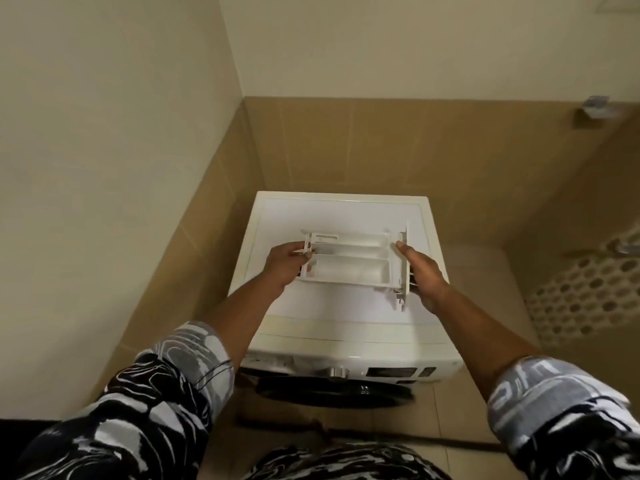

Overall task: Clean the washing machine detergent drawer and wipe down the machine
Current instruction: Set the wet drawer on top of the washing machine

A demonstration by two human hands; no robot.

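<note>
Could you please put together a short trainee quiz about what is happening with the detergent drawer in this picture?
1. Where is the drawer relative to the washing machine? A) slotted into its front; B) held over its top; C) on the floor beside it.
2. True or false: only the left hand holds the drawer.
3. Short answer: do the drawer's compartments face up or down?

Key: 1 B. 2 False, the right hand holds the other end. 3 Up.
</note>
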